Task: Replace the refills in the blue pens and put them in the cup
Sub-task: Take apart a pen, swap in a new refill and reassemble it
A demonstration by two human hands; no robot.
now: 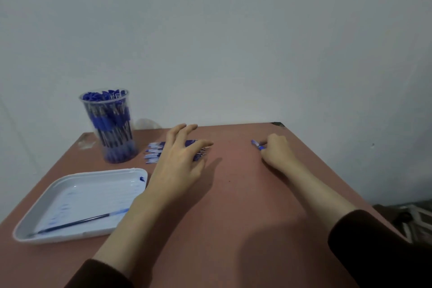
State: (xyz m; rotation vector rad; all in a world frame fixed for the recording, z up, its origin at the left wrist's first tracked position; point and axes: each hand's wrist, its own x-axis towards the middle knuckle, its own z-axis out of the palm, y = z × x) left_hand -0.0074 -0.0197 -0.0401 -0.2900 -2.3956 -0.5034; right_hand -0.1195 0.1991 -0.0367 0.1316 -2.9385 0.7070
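One cup (104, 100), packed with blue pens (109, 124) too blurred to count, stood far left on the table (233, 206); one tray (77, 174) nearer held a single refill (77, 223). The left hand (180, 159) lay spread over a refill pile (154, 152) beside the cup, while the right hand (275, 151) gripped one pen (257, 144).

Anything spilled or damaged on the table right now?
Yes. The white tray is smeared with blue ink around the lone refill lying in it, with a blot on its far rim. The table looks chipped at its far right corner.
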